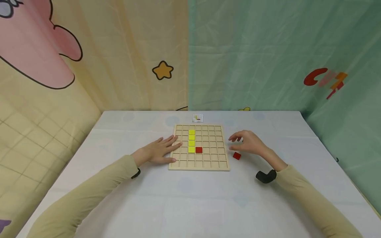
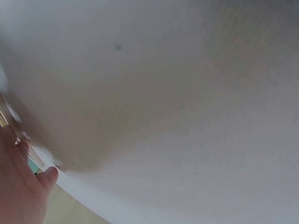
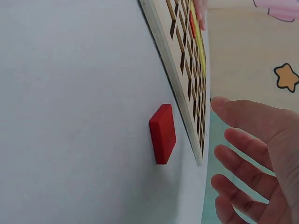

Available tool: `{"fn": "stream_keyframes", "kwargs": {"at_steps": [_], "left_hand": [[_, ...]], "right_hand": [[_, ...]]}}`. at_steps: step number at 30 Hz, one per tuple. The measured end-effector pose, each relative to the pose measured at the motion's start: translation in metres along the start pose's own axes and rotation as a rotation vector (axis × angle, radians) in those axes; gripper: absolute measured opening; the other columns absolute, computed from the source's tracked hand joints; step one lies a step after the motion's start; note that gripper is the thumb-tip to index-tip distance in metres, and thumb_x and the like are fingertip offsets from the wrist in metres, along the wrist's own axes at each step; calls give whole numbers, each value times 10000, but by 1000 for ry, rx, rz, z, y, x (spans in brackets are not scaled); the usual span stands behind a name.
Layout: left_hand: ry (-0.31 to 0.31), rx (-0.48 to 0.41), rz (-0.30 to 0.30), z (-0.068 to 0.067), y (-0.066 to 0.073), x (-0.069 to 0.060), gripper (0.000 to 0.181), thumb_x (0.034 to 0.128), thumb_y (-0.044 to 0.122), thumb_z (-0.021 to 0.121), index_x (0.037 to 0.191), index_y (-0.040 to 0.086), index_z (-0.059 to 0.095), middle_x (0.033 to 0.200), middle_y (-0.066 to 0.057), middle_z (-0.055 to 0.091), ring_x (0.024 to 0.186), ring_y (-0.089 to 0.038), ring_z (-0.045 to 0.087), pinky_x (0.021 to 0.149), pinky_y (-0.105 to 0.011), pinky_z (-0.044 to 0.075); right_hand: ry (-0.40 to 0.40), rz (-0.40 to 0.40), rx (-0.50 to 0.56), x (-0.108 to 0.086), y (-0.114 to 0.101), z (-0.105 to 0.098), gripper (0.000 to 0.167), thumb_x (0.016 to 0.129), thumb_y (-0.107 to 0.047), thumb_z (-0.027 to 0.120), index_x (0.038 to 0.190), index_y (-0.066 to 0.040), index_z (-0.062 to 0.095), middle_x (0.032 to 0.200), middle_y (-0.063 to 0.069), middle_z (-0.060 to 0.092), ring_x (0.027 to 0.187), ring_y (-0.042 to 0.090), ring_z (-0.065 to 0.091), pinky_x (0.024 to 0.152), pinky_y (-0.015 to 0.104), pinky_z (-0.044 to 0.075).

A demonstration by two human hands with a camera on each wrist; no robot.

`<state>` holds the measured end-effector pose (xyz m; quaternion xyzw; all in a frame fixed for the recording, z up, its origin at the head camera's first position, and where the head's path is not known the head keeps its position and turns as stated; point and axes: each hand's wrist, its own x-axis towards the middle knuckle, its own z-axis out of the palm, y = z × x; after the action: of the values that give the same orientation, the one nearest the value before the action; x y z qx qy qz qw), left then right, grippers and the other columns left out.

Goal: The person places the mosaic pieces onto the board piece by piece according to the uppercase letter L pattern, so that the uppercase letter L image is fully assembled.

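A wooden grid board [image 1: 212,161] lies on the table, with a column of several yellow square tiles [image 1: 191,140] and one red square tile [image 1: 198,150] set in its cells. My left hand [image 1: 159,150] rests with spread, straight fingers on the board's left edge. Off the board's right edge, a loose red tile [image 1: 236,155] lies flat on the table, also seen as a red tile [image 3: 162,134] in the right wrist view. Above and beside that tile hovers my right hand [image 1: 248,142], its fingers loosely bent and nothing between them.
Just behind the board lies a small printed card [image 1: 197,118] with a coloured grid pattern. The white-covered table [image 1: 190,201] ends at patterned curtains [image 1: 238,53] at the back and sides. Black wrist straps [image 1: 266,177] show below the sleeves.
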<state>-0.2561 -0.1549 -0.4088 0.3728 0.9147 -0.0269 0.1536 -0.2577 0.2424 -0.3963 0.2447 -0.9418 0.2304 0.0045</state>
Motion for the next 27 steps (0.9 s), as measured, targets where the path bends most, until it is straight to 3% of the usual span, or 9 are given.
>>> {"fn": "stream_keyframes", "kwargs": {"at_steps": [10,16,21,27], "left_hand": [[2,17,0,1,1,1,745,961,627,339,1559,256,93,1634,-80,-30,1511,-279,-6,1176,-582,130],[3,20,-2,1,0,0,745,963,623,343,1559,249,98,1634,-87,-25,1510,-285,-4,1176,-578,134],[9,8,2,1,1,0,743,965,613,355,1559,241,110,1634,-95,-14,1509,-292,6,1172,-588,136],[14,12,3,2,0,1,741,965,613,350,1559,246,104,1634,-90,-15,1510,-286,4,1172,-589,134]], "right_hand": [[-22,45,8,-22,13,-2,330,738,-319,818,986,-114,746,895,-24,725,803,150,592,688,279,469],[-27,27,-3,-32,20,2,320,724,-344,831,947,-131,745,861,-59,713,773,111,579,668,253,465],[-42,24,-15,-37,24,5,321,717,-400,830,904,-155,740,859,-80,713,767,83,569,681,243,468],[-46,38,-17,-39,23,7,233,724,-348,828,853,-171,749,839,-83,708,750,83,539,676,244,455]]}}
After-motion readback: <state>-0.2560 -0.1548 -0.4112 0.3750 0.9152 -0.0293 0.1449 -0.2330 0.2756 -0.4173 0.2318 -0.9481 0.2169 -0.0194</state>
